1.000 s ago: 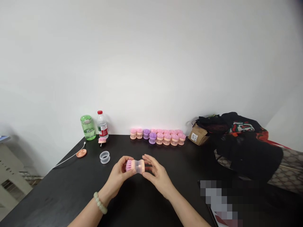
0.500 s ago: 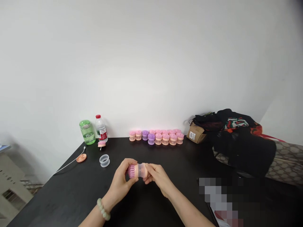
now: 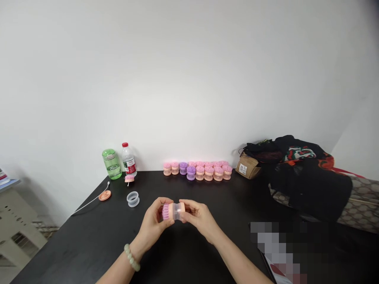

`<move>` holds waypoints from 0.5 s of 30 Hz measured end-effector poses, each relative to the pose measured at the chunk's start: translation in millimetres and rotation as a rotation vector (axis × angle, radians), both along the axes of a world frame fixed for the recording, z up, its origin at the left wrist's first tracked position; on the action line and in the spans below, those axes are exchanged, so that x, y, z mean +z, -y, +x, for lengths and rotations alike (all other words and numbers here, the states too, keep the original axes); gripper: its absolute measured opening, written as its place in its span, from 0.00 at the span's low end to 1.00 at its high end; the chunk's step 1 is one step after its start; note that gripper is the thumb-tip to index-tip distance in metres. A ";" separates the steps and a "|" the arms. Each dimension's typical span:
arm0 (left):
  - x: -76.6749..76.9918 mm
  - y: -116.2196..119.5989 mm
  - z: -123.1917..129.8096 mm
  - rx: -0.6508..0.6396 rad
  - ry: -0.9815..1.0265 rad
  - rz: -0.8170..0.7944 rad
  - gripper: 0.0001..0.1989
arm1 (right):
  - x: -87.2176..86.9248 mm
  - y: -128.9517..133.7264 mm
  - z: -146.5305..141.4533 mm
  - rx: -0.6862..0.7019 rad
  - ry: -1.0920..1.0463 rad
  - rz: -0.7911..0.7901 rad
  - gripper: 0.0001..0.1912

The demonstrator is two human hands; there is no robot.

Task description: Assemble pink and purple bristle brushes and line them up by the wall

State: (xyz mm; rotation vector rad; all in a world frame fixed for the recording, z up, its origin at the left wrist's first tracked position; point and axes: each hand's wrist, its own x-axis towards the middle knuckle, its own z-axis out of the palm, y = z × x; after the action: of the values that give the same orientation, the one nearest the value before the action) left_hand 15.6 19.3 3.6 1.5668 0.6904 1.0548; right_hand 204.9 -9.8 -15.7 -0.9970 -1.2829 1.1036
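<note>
Both hands hold one scrubbing brush (image 3: 177, 212) on its side above the black table, its pink-purple bristles facing left and a clear middle section showing. My left hand (image 3: 154, 217) grips it around the bristle end, a beaded bracelet on that wrist. My right hand (image 3: 197, 218) has thumb and fingers closed on the peach base end. Left of the hands, a clear waisted ring (image 3: 133, 199) stands on the table. A peach disc (image 3: 104, 195) lies farther left. Near the bottles rests a bristled brush head (image 3: 129, 179) with a small white stem below it.
Several finished-looking pink and purple brushes (image 3: 209, 172) stand in rows by the wall. A green bottle (image 3: 112, 164) and a red-capped bottle (image 3: 129, 161) stand at the back left, near a white cable (image 3: 89, 202). A cardboard box (image 3: 248, 165) and dark clothing (image 3: 310, 185) occupy the right.
My right hand's fingers have shifted on the base end, with the thumb now lower and more of the base showing. The whole scene sits slightly farther right in view.
</note>
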 end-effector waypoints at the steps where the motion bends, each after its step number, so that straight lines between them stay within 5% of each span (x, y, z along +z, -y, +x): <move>1: -0.8 -0.4 -1.1 0.013 -0.024 0.064 0.21 | 1.1 0.6 -0.5 0.006 0.002 -0.024 0.22; 8: -4.1 2.1 -7.0 0.040 -0.176 0.408 0.12 | 10.9 5.9 -3.4 0.036 -0.059 -0.164 0.27; 15: -5.6 6.0 -8.0 -0.025 -0.191 0.517 0.11 | 13.1 8.2 -4.6 0.093 -0.150 -0.225 0.26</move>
State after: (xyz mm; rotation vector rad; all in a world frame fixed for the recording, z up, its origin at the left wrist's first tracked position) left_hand 7.7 13.4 -2.0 2.1363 0.5452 1.1310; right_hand 200.3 -18.0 -2.6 -1.0060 -1.1100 1.3918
